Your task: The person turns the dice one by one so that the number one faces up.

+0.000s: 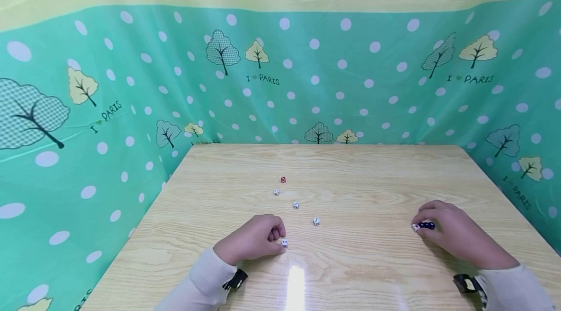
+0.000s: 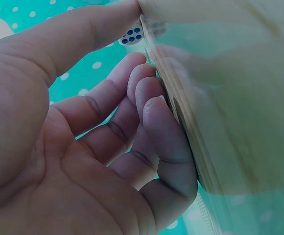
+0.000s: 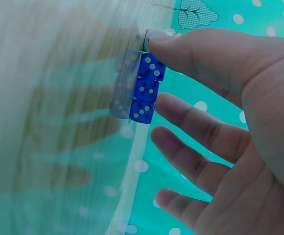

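Observation:
On the left part of the table my left hand lies low with its fingers bent, thumb tip right beside a white die. The left wrist view shows that white die past the thumb, with a gap to the index fingertip. At the right, my right hand pinches another white die at the end of a short row of dark blue dice. In the right wrist view the thumb covers most of this white die, beside the blue dice; the other fingers are spread.
Ahead of the left hand, a red die and three white dice lie loosely spaced in a slanting line. The wooden table meets a green dotted curtain behind and at both sides.

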Demonstrator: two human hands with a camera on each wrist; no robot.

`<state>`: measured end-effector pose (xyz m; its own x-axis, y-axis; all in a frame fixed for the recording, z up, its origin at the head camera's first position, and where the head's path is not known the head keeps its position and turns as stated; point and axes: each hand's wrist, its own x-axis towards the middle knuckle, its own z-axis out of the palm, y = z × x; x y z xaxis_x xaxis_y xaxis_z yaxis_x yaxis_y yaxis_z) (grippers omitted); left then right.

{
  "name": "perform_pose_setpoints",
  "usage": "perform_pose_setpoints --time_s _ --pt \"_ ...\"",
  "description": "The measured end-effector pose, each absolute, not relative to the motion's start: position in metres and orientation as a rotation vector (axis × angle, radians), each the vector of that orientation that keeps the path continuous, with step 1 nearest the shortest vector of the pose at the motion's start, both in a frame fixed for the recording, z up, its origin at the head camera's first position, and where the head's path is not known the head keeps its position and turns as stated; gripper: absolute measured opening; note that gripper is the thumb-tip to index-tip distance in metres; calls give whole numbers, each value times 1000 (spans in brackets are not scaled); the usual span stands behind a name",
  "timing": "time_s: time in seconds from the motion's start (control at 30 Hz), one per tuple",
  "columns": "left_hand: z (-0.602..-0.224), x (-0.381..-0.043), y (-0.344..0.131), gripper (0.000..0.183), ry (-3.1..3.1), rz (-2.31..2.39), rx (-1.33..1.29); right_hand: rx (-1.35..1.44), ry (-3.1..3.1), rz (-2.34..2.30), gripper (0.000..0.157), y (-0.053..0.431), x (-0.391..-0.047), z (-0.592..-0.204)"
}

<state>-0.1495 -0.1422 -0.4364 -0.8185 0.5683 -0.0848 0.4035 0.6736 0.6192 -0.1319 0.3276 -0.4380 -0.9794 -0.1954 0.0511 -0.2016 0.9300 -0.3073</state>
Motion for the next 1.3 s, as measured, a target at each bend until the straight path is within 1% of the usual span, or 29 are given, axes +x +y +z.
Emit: perform_pose_setpoints --time_s 0.7,0.9,1.3 --pt "-438 -150 -143 22 2614 873 774 308 -3064 479 15 326 -130 -437" --pt "-438 -150 -144 23 2610 879 769 466 -3014 494 16 313 -131 -430" --pt "-438 -151 -143 23 2606 878 765 723 -2903 412 24 263 -144 -412"
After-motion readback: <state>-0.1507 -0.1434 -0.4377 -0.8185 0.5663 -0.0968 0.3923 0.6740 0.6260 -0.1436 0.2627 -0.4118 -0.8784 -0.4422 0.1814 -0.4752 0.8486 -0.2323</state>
